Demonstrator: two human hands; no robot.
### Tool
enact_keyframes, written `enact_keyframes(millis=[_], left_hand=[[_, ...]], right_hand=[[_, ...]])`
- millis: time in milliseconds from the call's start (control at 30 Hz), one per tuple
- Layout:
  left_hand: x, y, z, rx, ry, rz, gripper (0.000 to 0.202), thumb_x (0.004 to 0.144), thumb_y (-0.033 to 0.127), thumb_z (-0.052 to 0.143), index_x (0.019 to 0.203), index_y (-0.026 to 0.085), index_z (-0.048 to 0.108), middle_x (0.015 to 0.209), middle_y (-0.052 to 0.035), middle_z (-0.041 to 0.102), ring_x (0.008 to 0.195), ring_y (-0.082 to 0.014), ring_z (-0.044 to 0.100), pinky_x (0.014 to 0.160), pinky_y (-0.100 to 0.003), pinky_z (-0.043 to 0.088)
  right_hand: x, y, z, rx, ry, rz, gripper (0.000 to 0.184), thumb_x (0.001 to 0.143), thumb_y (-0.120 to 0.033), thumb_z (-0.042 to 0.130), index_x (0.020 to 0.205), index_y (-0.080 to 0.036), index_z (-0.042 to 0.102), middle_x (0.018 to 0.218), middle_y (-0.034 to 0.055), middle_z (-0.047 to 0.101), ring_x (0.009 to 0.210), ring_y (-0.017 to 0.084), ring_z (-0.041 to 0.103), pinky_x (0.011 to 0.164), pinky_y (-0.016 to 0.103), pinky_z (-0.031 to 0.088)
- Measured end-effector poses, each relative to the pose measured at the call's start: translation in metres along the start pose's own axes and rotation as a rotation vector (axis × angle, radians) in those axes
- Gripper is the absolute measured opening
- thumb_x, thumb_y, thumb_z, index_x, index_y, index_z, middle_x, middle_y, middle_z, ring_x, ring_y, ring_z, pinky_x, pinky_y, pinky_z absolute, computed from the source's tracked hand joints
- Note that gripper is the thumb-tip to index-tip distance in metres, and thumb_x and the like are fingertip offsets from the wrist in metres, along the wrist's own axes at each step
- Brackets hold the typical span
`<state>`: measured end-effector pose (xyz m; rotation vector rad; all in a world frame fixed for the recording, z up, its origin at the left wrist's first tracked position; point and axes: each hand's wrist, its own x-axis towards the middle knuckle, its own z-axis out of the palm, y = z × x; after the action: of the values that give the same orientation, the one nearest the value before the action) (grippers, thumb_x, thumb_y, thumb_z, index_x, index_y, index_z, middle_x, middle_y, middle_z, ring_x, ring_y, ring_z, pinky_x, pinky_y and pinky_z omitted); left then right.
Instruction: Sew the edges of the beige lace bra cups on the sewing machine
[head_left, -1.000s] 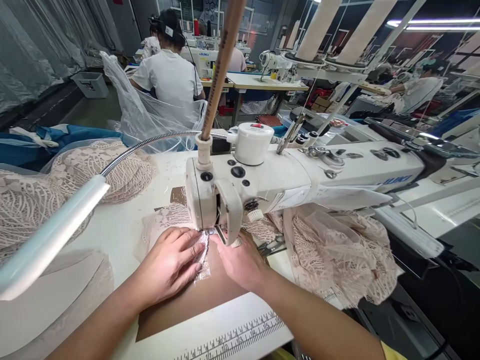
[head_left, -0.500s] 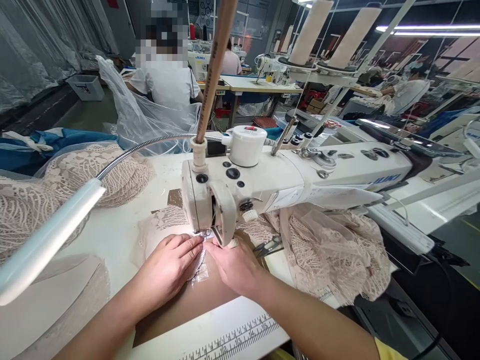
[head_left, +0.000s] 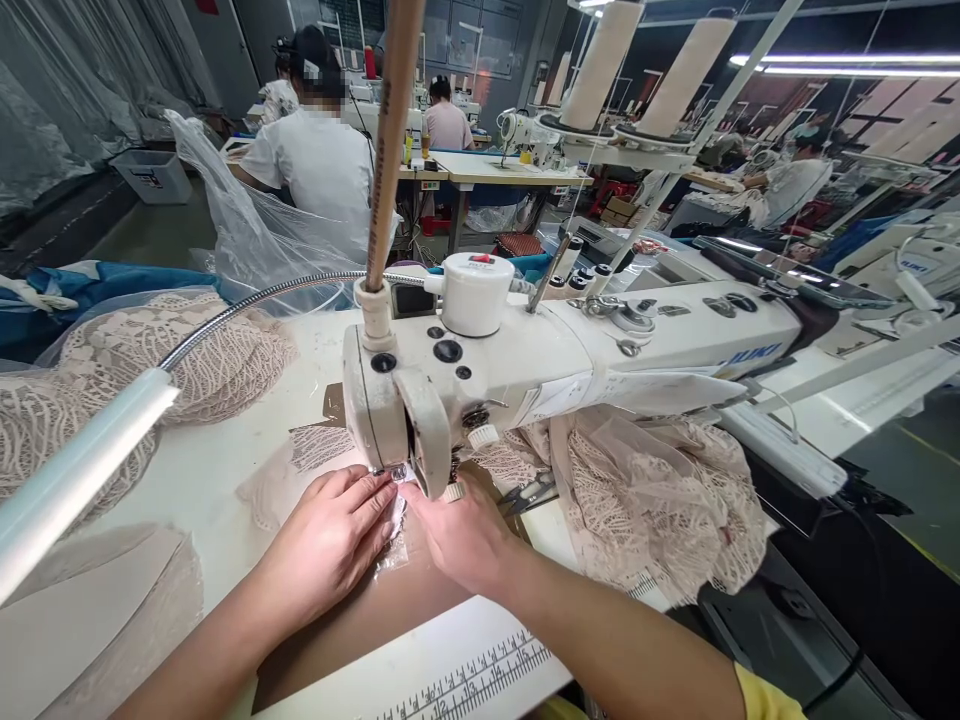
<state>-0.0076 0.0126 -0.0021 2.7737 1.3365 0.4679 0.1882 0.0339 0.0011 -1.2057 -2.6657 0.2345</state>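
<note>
Both my hands work beside the presser foot of a white sewing machine. Under the foot lies a small pale lace piece, with a clear plastic-like edge. My left hand rests flat on it from the left, fingers stretched towards the needle. On the other side, my right hand has its thumb and forefinger closed at the piece's edge; its other fingers are partly behind the machine head. Beneath is a brown sheet. The needle tip is hidden.
Scissors lie right of my right hand, beside gathered beige lace fabric. More lace is piled at left. A lamp tube crosses the left side. A printed ruler runs along the front. A co-worker sits ahead.
The whole view has shifted slightly to the left. My hands stay at the presser foot, and the lace piece shows a little less between them.
</note>
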Motion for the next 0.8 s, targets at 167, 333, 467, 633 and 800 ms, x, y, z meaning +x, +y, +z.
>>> enact_keyframes(millis=[167, 333, 467, 633, 800], left_hand=[[0.000, -0.002, -0.003, 0.012, -0.028, -0.018, 0.025, 0.092, 0.029, 0.047, 0.097, 0.016, 0.068, 0.106, -0.0137, 0.067, 0.093, -0.0289, 0.057, 0.079, -0.045, 0.047], [-0.008, -0.005, -0.013, -0.097, -0.050, -0.001, 0.034, 0.088, 0.035, 0.056, 0.117, 0.017, 0.061, 0.116, -0.0141, 0.062, 0.103, -0.0294, 0.055, 0.085, -0.044, 0.046], [-0.009, -0.005, -0.018, -0.218, -0.009, 0.041, 0.021, 0.090, 0.025, 0.053, 0.108, 0.021, 0.063, 0.108, -0.0091, 0.064, 0.101, -0.0240, 0.056, 0.086, -0.039, 0.046], [-0.005, 0.000, -0.009, -0.296, 0.046, -0.016, 0.020, 0.096, 0.017, 0.042, 0.093, 0.017, 0.061, 0.090, -0.0071, 0.065, 0.087, -0.0192, 0.057, 0.080, -0.036, 0.046], [-0.003, 0.003, -0.005, -0.356, 0.016, -0.130, 0.023, 0.096, 0.018, 0.035, 0.081, 0.018, 0.052, 0.082, -0.0059, 0.061, 0.077, -0.0182, 0.054, 0.073, -0.035, 0.045]], right_hand=[[-0.001, 0.001, -0.001, 0.026, 0.041, -0.004, 0.042, 0.079, -0.006, 0.045, 0.116, -0.017, 0.059, 0.103, 0.0117, 0.065, 0.092, 0.023, 0.056, 0.075, 0.032, 0.043], [-0.002, 0.003, 0.000, 0.020, 0.101, -0.002, 0.028, 0.085, -0.010, 0.044, 0.103, -0.019, 0.064, 0.089, 0.0082, 0.066, 0.080, 0.021, 0.056, 0.071, 0.029, 0.041], [-0.003, 0.005, 0.003, 0.027, 0.129, -0.006, 0.018, 0.088, -0.015, 0.048, 0.094, -0.019, 0.064, 0.083, 0.0063, 0.065, 0.076, 0.018, 0.056, 0.069, 0.027, 0.040], [-0.003, 0.004, 0.007, 0.062, 0.117, -0.016, 0.017, 0.086, -0.022, 0.059, 0.103, -0.021, 0.063, 0.082, 0.0045, 0.065, 0.069, 0.016, 0.057, 0.061, 0.025, 0.039], [0.002, 0.001, 0.007, 0.014, 0.121, -0.079, 0.008, 0.088, -0.022, 0.056, 0.090, -0.019, 0.064, 0.079, 0.0024, 0.064, 0.066, 0.014, 0.055, 0.057, 0.024, 0.034]])
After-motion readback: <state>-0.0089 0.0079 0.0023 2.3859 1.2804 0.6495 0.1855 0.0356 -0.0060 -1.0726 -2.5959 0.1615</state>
